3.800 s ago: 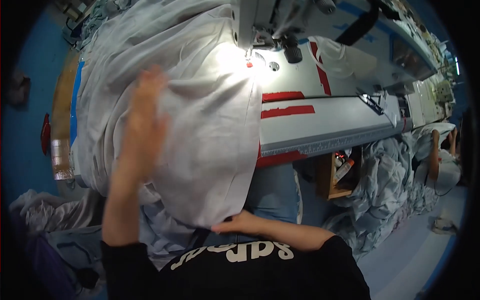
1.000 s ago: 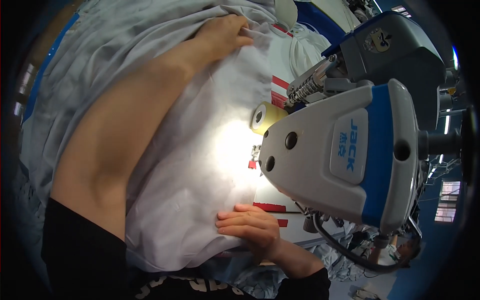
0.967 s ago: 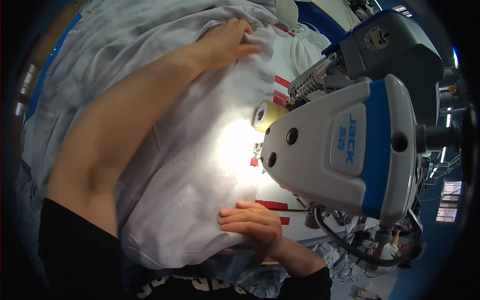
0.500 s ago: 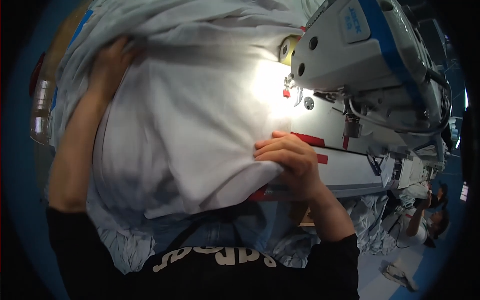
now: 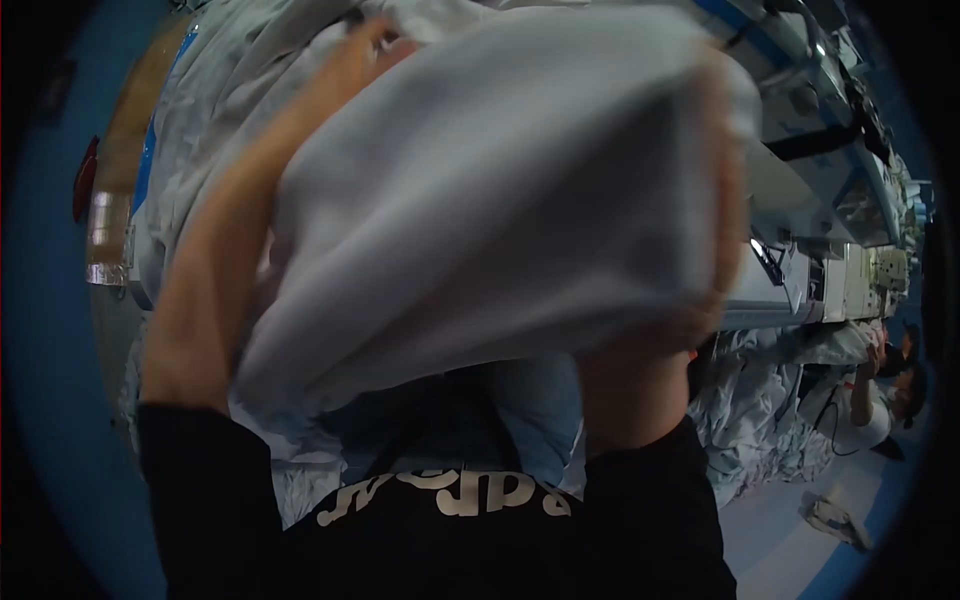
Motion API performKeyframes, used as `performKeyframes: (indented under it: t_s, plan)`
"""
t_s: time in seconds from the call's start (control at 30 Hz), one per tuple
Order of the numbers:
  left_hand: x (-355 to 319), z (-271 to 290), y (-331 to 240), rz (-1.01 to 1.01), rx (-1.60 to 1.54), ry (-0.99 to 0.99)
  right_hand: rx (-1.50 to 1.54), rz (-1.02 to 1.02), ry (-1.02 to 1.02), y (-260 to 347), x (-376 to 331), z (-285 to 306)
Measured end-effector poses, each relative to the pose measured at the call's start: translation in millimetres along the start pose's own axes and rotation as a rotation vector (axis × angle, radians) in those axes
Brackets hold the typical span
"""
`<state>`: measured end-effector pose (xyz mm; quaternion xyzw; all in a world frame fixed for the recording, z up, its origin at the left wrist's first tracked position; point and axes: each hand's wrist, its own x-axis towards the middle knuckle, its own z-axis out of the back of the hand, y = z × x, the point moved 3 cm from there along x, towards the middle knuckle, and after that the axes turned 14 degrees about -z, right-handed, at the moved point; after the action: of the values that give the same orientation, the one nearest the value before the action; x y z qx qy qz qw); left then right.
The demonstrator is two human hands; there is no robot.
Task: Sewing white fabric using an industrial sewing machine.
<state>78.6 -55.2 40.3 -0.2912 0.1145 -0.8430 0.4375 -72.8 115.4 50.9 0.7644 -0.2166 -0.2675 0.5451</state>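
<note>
A large piece of white cloth (image 5: 480,200) is lifted in front of me, blurred by motion and hiding much of the work surface. My right hand (image 5: 725,210) grips its right side, the fingers wrapped round the edge and partly smeared. At the far left my left hand (image 5: 375,52) is closed at the cloth's far edge, its fingertips partly covered by folds. The sewing machine (image 5: 800,120) shows only in part behind the cloth's right side; its needle area is hidden.
More white fabric (image 5: 225,110) lies heaped at the far left. Several pale cloth pieces (image 5: 750,400) hang or lie in a pile at the right, below the table edge (image 5: 770,312). Another person (image 5: 860,410) sits further right. A crumpled item (image 5: 838,522) lies on the floor.
Both hands have raised the white cloth off the machine bed. My right hand has moved up and to the right, the left hand right and away from me. The lit needle area is now covered.
</note>
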Motion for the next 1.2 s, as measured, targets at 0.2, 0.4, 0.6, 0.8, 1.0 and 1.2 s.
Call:
performKeyframes:
  t_s: [0.2,0.4,0.6,0.8,1.0,1.2]
  plan:
    - [-115.4,6.9,21.4,0.096,0.248,0.055,0.323,-0.721,0.191,-40.1,-80.6,-26.2]
    - [-115.2,3.9,92.2,0.010,0.214,-0.031,0.060,-0.132,-0.217,-144.1,-111.9,-40.4]
    - [-135.4,-1.7,-137.6,-0.412,0.131,-0.246,-0.090,-0.192,-0.208,-185.3,-123.9,-54.5]
    - [-227.6,-69.7,-184.5,0.042,0.010,0.277,-0.207,-0.265,-0.244,-212.5,-137.5,-57.2]
    - [-227.0,-83.7,-189.3,-0.071,0.014,0.242,-0.340,-0.277,-0.246,-191.7,-140.5,-52.4]
    - [-185.5,-44.4,-202.6,-0.176,-0.127,0.205,-0.465,-0.247,-0.294,-180.3,-152.9,-47.7]
